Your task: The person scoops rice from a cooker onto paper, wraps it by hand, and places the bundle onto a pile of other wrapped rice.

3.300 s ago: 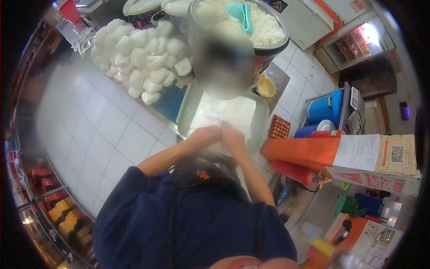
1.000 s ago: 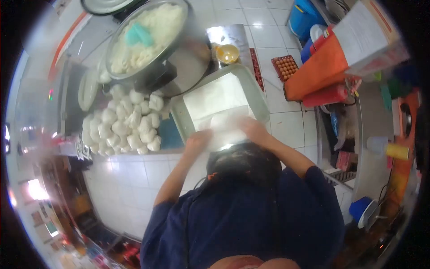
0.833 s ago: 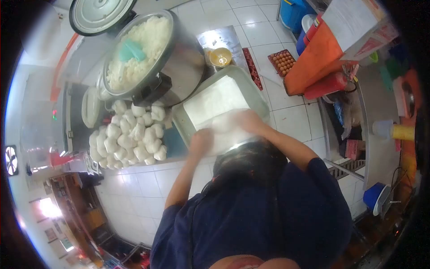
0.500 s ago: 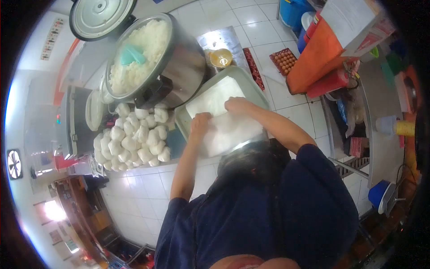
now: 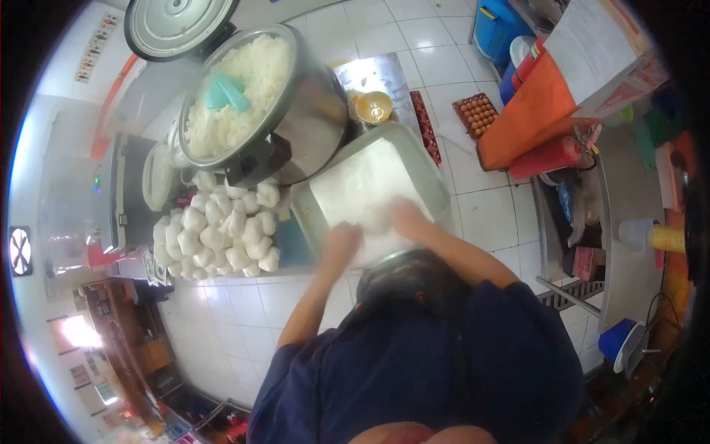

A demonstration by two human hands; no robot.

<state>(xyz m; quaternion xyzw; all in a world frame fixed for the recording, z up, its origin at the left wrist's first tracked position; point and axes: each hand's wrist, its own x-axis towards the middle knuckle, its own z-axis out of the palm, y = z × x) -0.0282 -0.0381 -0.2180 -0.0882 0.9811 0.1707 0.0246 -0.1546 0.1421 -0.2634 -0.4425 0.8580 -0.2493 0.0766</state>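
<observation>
A stack of white paper sheets (image 5: 366, 177) lies in a shallow grey-green tray (image 5: 438, 177) in front of me. My left hand (image 5: 343, 244), its fingers curled, is at the near left of the tray on a white paper sheet (image 5: 381, 244). My right hand (image 5: 408, 220) is closed on the same sheet's right side. Motion smears both hands, and a whitish blur between them hides the fold. Left of the tray is a heap of white wrapped bundles (image 5: 218, 231). Behind it, a large rice cooker (image 5: 314, 111) is full of cooked rice (image 5: 259, 66), with a turquoise scoop (image 5: 225, 92) on top.
A small amber bowl (image 5: 373, 108) sits on a metal surface beyond the tray. An egg tray (image 5: 477, 115) is farther right, near an orange panel (image 5: 529, 111). The cooker's lid (image 5: 177, 26) stands up behind it. A steel counter (image 5: 629, 222) runs along the right.
Both hands have come toward me from the middle of the tray, bringing the sheet's far edge with them. More of the paper stack shows now. The view has shifted slightly.
</observation>
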